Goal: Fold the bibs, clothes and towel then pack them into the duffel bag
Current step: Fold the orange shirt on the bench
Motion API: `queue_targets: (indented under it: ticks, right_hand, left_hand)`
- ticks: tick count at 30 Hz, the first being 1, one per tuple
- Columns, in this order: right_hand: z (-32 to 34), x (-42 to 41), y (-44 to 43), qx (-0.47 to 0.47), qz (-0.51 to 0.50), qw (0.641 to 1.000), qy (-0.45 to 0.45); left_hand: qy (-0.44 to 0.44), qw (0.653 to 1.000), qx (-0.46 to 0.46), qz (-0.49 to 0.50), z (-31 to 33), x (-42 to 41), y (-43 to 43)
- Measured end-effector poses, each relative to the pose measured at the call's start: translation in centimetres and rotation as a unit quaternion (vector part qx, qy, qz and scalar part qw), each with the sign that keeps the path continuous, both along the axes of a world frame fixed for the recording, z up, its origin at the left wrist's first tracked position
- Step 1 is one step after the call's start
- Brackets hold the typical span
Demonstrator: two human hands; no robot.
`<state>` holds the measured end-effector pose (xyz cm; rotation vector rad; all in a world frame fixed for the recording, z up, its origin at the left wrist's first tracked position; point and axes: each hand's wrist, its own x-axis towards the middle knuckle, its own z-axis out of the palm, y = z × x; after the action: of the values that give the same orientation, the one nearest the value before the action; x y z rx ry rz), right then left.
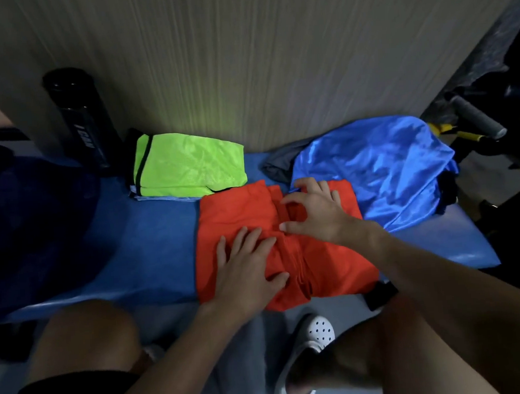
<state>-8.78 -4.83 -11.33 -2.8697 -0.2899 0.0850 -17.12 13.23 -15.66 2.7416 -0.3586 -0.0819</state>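
Observation:
An orange bib (235, 211) lies spread on the blue bench (151, 250), with a bunched fold down its middle. My left hand (248, 268) presses flat on its near left part. My right hand (315, 208) rests on the far middle, fingers spread and loosely arched over the fold. A folded neon-green bib (189, 168) sits behind on the left, on top of a pale folded piece. A crumpled blue bib (379, 167) is piled at the right, with a grey cloth (281, 164) behind it. A dark navy duffel bag (33, 231) lies at the far left.
A black bottle (84, 123) stands against the wooden wall behind the bench. Dark gym equipment with a padded bar (474, 117) and a yellow-handled tool (463, 135) stands at the right. My knees and a white clog (311, 337) are below the bench edge.

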Motion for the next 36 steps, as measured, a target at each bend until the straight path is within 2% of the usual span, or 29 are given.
queue_targets:
  ticks: [3, 5, 8, 12, 15, 18, 20, 23, 27, 33, 36]
  right_hand:
    - [0.5, -2.3, -1.1, 0.091, -0.098, 0.990, -0.040]
    - [0.5, -4.4, -2.4, 0.116, -0.180, 0.975, -0.059]
    - [-0.8, -7.8, -4.6, 0.143, -0.294, 0.945, -0.029]
    - [-2.8, -10.2, -6.8, 0.248, -0.341, 0.907, -0.002]
    - [-3.3, -10.7, -7.6, 0.247, -0.340, 0.908, 0.005]
    - [-3.4, -11.0, -7.8, 0.207, -0.358, 0.910, 0.023]
    - [-3.5, -10.8, -7.9, 0.176, -0.366, 0.913, 0.043]
    - [-3.2, -10.3, -7.8, 0.143, -0.363, 0.919, 0.056]
    - [-2.6, -10.3, -8.0, 0.173, -0.343, 0.922, 0.046]
    - [-2.4, -10.3, -9.6, 0.288, -0.317, 0.904, 0.014]
    - [-2.0, -9.8, -10.2, 0.306, -0.299, 0.904, 0.025]
  left_hand:
    - [-0.013, 1.000, -0.003, -0.025, 0.9, 0.8, 0.0]
    - [-0.045, 0.998, 0.009, -0.052, 2.1, 2.1, -0.4]
    - [-0.075, 0.988, 0.034, -0.128, 4.4, 5.1, -2.3]
    - [-0.078, 0.970, 0.049, -0.224, 5.9, 9.3, -6.7]
    - [-0.065, 0.951, 0.093, -0.289, 5.9, 12.2, -9.8]
    - [-0.048, 0.912, 0.171, -0.370, 6.0, 14.5, -12.2]
    - [-0.041, 0.896, 0.192, -0.397, 6.1, 15.5, -13.1]
    - [-0.066, 0.887, 0.191, -0.415, 6.0, 16.6, -13.8]
    - [-0.056, 0.885, 0.196, -0.420, 5.7, 17.5, -14.5]
    - [-0.078, 0.894, 0.090, -0.431, 5.6, 19.3, -14.2]
    - [-0.078, 0.902, 0.046, -0.423, 6.0, 20.8, -13.6]
